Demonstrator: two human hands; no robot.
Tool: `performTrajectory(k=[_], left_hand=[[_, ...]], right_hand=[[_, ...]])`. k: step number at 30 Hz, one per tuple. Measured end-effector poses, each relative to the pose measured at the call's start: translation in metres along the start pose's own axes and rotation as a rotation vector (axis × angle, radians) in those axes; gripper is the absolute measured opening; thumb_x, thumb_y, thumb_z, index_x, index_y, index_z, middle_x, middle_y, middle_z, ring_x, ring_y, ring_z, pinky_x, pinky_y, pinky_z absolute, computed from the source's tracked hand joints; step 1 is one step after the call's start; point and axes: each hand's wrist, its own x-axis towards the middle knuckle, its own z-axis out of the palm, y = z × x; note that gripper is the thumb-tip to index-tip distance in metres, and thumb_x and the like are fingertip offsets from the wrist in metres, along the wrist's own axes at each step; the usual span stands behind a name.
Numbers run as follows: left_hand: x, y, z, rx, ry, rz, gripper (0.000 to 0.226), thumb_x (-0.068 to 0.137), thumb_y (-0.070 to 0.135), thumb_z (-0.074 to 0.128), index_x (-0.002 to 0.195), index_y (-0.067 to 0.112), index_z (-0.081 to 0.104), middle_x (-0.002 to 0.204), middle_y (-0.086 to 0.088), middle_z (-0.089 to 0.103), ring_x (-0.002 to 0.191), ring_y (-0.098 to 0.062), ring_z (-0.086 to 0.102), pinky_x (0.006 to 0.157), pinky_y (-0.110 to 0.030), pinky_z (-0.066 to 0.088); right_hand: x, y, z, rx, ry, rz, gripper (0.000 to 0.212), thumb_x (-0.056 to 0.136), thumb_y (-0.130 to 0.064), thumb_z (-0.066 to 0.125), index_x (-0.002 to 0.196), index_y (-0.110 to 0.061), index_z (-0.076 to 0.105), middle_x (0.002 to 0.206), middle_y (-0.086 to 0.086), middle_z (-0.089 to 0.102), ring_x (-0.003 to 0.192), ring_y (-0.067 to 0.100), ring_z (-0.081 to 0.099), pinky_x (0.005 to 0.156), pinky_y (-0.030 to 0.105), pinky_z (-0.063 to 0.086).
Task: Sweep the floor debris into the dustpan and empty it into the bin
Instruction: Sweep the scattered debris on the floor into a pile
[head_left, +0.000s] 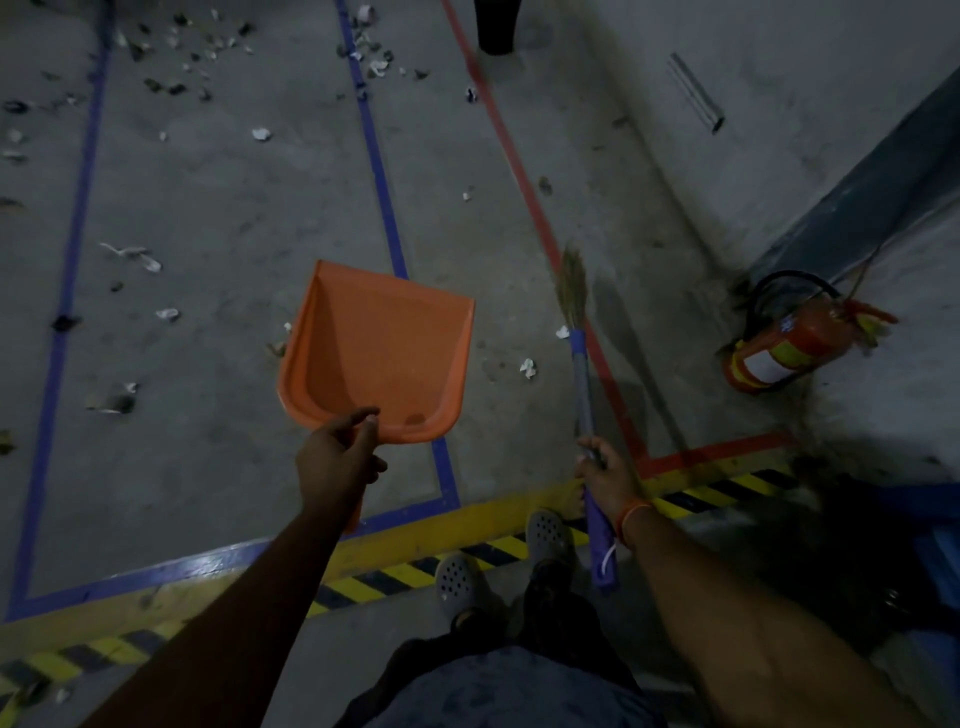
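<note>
One empty orange plastic dustpan (376, 353) hangs above the grey concrete floor (234, 218), its handle gripped by the left hand (337, 457). The right hand (605, 475) curls round one purple-handled grass broom (582, 374). Scattered paper and leaf debris (208, 52) blurs beyond counting; one red fire extinguisher (789, 348) lies right

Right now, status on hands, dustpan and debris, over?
Left hand holds orange dustpan, empty, off the floor. Right hand grips broom. Debris scattered ahead, unswept. Fire extinguisher lying at right.
</note>
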Motion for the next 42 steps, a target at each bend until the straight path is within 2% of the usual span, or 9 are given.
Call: performTrajectory(k=[7,13,18,22,25,31,34,39,42], left_hand=[[0.000,-0.001,-0.005,0.017,0.001,0.034,0.033,0.098,0.032,0.068,0.129,0.024,0.069,0.059,-0.006,0.071,0.051,-0.019,0.068,0.052,-0.029,0.055],[-0.002,-0.010,-0.015,-0.025,0.031,-0.002,0.031,0.097,0.031,0.069,0.127,0.026,0.070,0.060,-0.008,0.071,0.052,-0.021,0.068,0.052,-0.028,0.055],[-0.005,-0.021,-0.022,-0.069,0.045,-0.034,0.028,0.098,0.027,0.069,0.125,0.026,0.071,0.061,-0.012,0.070,0.052,-0.025,0.065,0.054,-0.035,0.054],[-0.013,-0.025,-0.030,-0.031,0.071,-0.044,0.027,0.098,0.026,0.069,0.125,0.023,0.072,0.060,-0.011,0.071,0.049,-0.020,0.064,0.047,-0.025,0.053],[-0.016,-0.028,-0.036,0.007,0.088,-0.055,0.029,0.098,0.027,0.069,0.126,0.021,0.071,0.061,-0.009,0.072,0.048,-0.018,0.065,0.047,-0.022,0.053],[-0.017,-0.036,-0.041,0.003,0.100,-0.084,0.033,0.096,0.028,0.070,0.128,0.018,0.070,0.061,-0.006,0.072,0.050,-0.015,0.068,0.048,-0.021,0.054],[-0.019,-0.035,-0.038,-0.015,0.109,-0.088,0.036,0.096,0.025,0.070,0.131,0.016,0.068,0.065,-0.010,0.073,0.049,-0.013,0.067,0.047,-0.020,0.053],[-0.020,-0.035,-0.037,-0.004,0.093,-0.053,0.039,0.095,0.024,0.071,0.134,0.020,0.066,0.058,-0.009,0.070,0.047,-0.014,0.065,0.048,-0.023,0.053],[-0.018,-0.040,-0.039,-0.009,0.093,-0.047,0.038,0.095,0.023,0.072,0.132,0.020,0.067,0.057,-0.009,0.069,0.046,-0.016,0.064,0.048,-0.024,0.053]], right_hand=[[0.025,0.031,-0.004,-0.098,-0.014,0.074,0.022,0.100,-0.005,0.044,0.113,-0.014,0.059,0.082,0.013,0.059,0.064,0.027,0.053,0.063,0.038,0.048],[0.051,0.039,-0.009,-0.180,-0.066,0.205,0.022,0.098,-0.004,0.043,0.107,-0.016,0.058,0.073,0.015,0.055,0.055,0.027,0.052,0.048,0.030,0.047],[0.071,0.054,0.015,-0.285,-0.234,0.186,0.027,0.092,-0.003,0.048,0.089,-0.026,0.061,0.077,0.012,0.057,0.062,0.029,0.055,0.064,0.045,0.052],[0.039,0.021,0.039,-0.249,-0.310,0.142,0.021,0.099,-0.005,0.046,0.098,-0.020,0.060,0.071,0.010,0.058,0.060,0.023,0.055,0.051,0.031,0.051],[0.026,0.020,0.044,-0.231,-0.330,0.082,0.022,0.100,-0.003,0.045,0.102,-0.020,0.061,0.072,0.009,0.058,0.064,0.023,0.055,0.061,0.038,0.051],[0.020,0.016,0.026,-0.261,-0.227,0.012,0.025,0.098,0.001,0.045,0.105,-0.018,0.059,0.075,0.010,0.057,0.056,0.019,0.050,0.043,0.022,0.045],[0.034,0.024,0.016,-0.251,-0.146,0.015,0.025,0.096,0.001,0.049,0.105,-0.019,0.063,0.072,0.010,0.058,0.056,0.024,0.051,0.054,0.031,0.049],[0.075,0.057,0.011,-0.259,-0.053,0.115,0.035,0.093,-0.008,0.056,0.082,-0.040,0.065,0.075,0.015,0.060,0.060,0.031,0.056,0.061,0.052,0.055],[0.072,0.051,0.023,-0.281,-0.091,0.147,0.026,0.095,-0.006,0.052,0.091,-0.030,0.062,0.074,0.017,0.059,0.059,0.029,0.055,0.062,0.048,0.054]])
